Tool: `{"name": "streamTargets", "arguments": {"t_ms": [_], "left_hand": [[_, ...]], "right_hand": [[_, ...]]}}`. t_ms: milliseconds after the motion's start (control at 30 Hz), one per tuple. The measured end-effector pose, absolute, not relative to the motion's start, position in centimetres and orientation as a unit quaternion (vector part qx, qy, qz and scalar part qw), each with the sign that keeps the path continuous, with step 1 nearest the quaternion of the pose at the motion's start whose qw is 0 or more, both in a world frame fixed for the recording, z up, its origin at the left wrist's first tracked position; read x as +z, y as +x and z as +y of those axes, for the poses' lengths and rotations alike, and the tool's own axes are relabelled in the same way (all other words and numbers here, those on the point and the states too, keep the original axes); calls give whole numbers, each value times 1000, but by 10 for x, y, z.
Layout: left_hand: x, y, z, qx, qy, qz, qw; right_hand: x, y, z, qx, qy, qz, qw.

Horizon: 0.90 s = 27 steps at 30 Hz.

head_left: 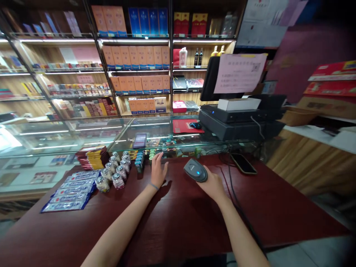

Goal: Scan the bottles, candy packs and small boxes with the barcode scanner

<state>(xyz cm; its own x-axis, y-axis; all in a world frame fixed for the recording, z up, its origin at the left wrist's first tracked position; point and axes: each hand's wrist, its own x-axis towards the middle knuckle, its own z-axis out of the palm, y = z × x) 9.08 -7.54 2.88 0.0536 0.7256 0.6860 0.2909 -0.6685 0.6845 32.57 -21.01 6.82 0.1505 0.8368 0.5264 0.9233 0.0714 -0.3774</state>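
Barcode scanner (194,171) in the right hand (214,186), left hand (158,174) reaching over the table (172,226).
The right fingers are curled round the scanner's handle, mostly hidden beneath its head, which is raised above the table's middle with a blue light showing; the left fingers are extended, thumb spread apart, holding nothing, just beside small green containers (152,154) and a row of blue-green containers (138,162); whether they touch any, I cannot tell. Further left stand lidded jars (118,181), near flat blue-and-white packets (71,193); a smartphone (244,164) lies right of the scanner.
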Motion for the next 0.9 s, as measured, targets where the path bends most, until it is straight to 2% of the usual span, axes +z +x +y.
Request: {"name": "streamTargets", "arguments": {"t_ms": [233, 367, 667, 900], "left_hand": [[21, 198, -52, 544, 702, 329, 321], [10, 248, -43, 530, 696, 322, 362], [4, 301, -38, 513, 700, 344, 359], [4, 298, -41, 536, 682, 347, 357]], "right_hand": [[70, 367, -212, -84, -739, -553, 376], [65, 396, -214, -79, -754, -506, 410], [67, 418, -220, -31, -752, -455, 477], [66, 414, -219, -8, -758, -457, 465]]}}
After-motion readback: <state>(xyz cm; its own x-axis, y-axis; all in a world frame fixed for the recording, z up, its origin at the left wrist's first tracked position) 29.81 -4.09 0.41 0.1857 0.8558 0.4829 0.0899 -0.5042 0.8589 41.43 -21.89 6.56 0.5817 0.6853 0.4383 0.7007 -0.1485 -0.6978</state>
